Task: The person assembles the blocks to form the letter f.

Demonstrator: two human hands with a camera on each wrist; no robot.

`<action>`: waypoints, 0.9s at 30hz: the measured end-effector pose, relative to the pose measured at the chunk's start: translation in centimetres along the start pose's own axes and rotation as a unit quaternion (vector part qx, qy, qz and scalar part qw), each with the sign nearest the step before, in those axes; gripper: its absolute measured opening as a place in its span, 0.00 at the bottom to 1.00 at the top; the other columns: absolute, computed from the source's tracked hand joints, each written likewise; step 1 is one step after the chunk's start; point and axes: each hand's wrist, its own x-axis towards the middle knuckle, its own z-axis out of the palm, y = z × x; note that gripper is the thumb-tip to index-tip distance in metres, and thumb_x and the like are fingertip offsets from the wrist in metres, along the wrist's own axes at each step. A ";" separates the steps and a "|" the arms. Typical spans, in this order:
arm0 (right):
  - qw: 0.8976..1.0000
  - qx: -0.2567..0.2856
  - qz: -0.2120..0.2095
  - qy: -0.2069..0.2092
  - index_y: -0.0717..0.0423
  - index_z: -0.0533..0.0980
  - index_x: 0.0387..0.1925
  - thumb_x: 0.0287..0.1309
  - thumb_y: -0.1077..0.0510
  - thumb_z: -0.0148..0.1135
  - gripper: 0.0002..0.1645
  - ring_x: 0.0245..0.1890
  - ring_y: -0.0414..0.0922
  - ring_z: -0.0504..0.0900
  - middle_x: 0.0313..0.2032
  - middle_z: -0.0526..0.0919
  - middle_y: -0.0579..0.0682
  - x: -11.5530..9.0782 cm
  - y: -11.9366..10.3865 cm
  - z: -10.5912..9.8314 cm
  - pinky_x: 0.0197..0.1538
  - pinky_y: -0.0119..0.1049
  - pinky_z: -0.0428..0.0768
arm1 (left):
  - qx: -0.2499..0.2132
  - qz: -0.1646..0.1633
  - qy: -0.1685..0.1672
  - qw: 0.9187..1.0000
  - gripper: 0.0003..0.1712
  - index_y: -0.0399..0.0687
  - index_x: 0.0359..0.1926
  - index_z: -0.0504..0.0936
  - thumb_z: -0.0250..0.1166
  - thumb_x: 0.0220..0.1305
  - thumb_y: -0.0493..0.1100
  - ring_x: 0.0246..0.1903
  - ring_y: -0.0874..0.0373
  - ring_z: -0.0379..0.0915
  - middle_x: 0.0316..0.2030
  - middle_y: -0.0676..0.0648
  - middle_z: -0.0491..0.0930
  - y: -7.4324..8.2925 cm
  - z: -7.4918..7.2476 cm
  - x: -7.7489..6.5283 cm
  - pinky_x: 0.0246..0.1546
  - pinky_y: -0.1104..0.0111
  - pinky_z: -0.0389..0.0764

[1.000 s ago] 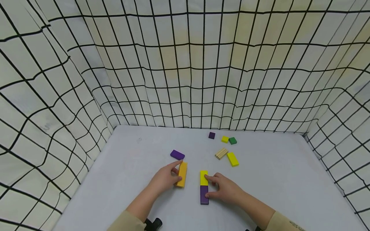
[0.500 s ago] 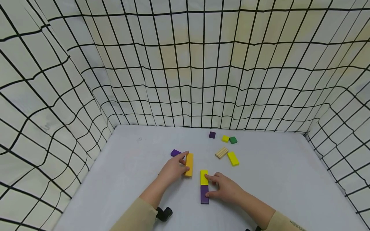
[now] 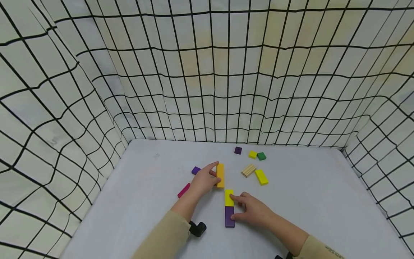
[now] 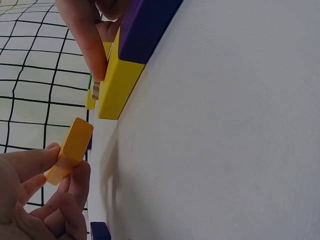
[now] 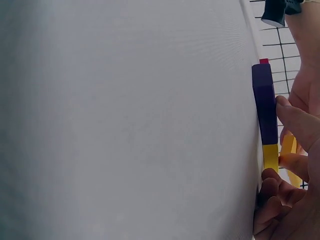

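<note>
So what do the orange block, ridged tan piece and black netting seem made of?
Orange block: likely painted wood, perhaps plastic; smooth, even color, softly rounded corners.
Ridged tan piece: probably unpainted wood, pale and matte, but too small to confirm.
Black netting: seemingly dull, flexible cord; strands bend and kink.

Your white desk (image 3: 323, 201), boxed in by black netting (image 3: 228, 47) against pale walls (image 3: 238, 30), looks more lab than home

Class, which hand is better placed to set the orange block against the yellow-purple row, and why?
Probably the left hand: it pinches the orange block near the row, while the right hand is touching that row.
</note>
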 end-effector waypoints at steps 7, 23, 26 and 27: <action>1.000 -0.001 -0.009 0.002 0.46 0.73 0.67 0.48 0.35 0.74 0.45 0.36 0.41 0.69 0.38 0.71 0.42 0.1 0.1 0.1 0.35 0.33 0.71 | 0.010 -0.003 0.011 1.000 0.38 0.64 0.72 0.67 0.70 0.63 0.45 0.33 0.55 0.74 0.41 0.50 0.78 0.3 0.8 1.1 0.35 0.66 0.80; 1.000 0.001 -0.018 0.004 0.47 0.74 0.66 0.49 0.35 0.73 0.45 0.37 0.41 0.70 0.38 0.71 0.41 0.0 0.3 0.1 0.37 0.32 0.73 | 0.022 -0.004 -0.004 1.000 0.37 0.61 0.71 0.69 0.71 0.62 0.45 0.33 0.55 0.74 0.37 0.50 0.78 0.6 2.5 2.6 0.36 0.65 0.79; 1.000 0.003 -0.019 0.004 0.47 0.73 0.66 0.49 0.35 0.73 0.45 0.37 0.41 0.69 0.38 0.71 0.41 0.0 0.3 0.1 0.37 0.32 0.73 | 0.025 -0.006 -0.009 1.000 0.37 0.60 0.71 0.69 0.71 0.62 0.46 0.33 0.55 0.74 0.37 0.50 0.78 0.7 2.6 2.6 0.38 0.64 0.79; 1.000 0.004 -0.018 0.004 0.47 0.73 0.67 0.49 0.35 0.73 0.45 0.37 0.41 0.69 0.38 0.71 0.41 0.0 0.3 0.1 0.36 0.32 0.72 | 0.026 -0.005 -0.012 1.000 0.37 0.60 0.71 0.69 0.71 0.62 0.46 0.33 0.55 0.74 0.37 0.50 0.78 0.7 2.6 2.6 0.38 0.63 0.79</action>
